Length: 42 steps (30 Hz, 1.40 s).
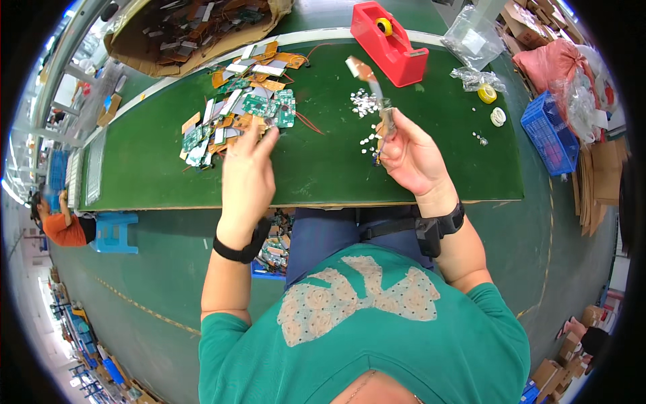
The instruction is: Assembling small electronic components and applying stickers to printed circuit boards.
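Observation:
My left hand (249, 170) reaches to the near edge of a heap of small electronic parts. Its visible fingers are stretched out and apart, with their tips by a green circuit board (259, 106); I see nothing held in it. The heap mixes green boards, orange flexible pieces and grey-white flat modules. My right hand (412, 153) is closed, pinching a thin flexible circuit strip (377, 87) between thumb and fingers. The strip points up and away, its far end orange-brown and a little blurred. Small white bits (364, 103) lie on the green tabletop (316, 168) beside it.
A red tape dispenser (397, 50) stands at the back, beyond the strip. Yellow tape (486, 93) and clear plastic bags (473, 39) lie right. A large carton (121, 37) of parts is back left, a blue crate (550, 131) right. A person in orange (62, 229) is far left.

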Available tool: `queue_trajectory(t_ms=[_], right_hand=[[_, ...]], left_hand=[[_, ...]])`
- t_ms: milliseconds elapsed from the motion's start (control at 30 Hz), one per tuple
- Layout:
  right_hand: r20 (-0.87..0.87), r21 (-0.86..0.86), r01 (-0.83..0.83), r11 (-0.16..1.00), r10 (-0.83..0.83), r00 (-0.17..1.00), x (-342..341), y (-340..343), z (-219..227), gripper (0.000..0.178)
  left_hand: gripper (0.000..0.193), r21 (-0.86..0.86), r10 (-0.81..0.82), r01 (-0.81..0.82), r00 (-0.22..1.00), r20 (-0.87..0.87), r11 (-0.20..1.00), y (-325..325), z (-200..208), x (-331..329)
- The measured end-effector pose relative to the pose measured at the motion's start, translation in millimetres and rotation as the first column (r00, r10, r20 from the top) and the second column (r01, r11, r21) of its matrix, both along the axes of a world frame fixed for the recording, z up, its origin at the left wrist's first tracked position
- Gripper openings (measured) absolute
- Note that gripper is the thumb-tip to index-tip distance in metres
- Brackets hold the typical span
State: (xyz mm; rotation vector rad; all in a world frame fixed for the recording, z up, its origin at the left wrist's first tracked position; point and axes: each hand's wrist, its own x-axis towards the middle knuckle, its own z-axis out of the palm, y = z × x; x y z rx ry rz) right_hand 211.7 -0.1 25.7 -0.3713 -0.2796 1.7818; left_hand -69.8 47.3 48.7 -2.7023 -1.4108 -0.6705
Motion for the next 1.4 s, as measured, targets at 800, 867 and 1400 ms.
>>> queue_trajectory(t_ms=[800,867,1400], right_hand=[[0.833,0.554,-0.050,0.831,-0.554,0.016,-29,-37,10,0.026],[0.813,0.581,-0.009,0.814,-0.579,0.055,-30,-34,8,0.017],[0.860,0.423,-0.013,0.906,-0.397,0.321,29,-39,37,0.032]], left_hand=[[0.036,-0.452,0.695,0.846,0.143,0.705,0.284,-38,-38,84],[0.034,-0.441,0.741,0.861,0.120,0.660,0.253,-33,-43,80],[0.032,-0.430,0.680,0.885,0.205,0.704,0.178,-25,-23,65]])
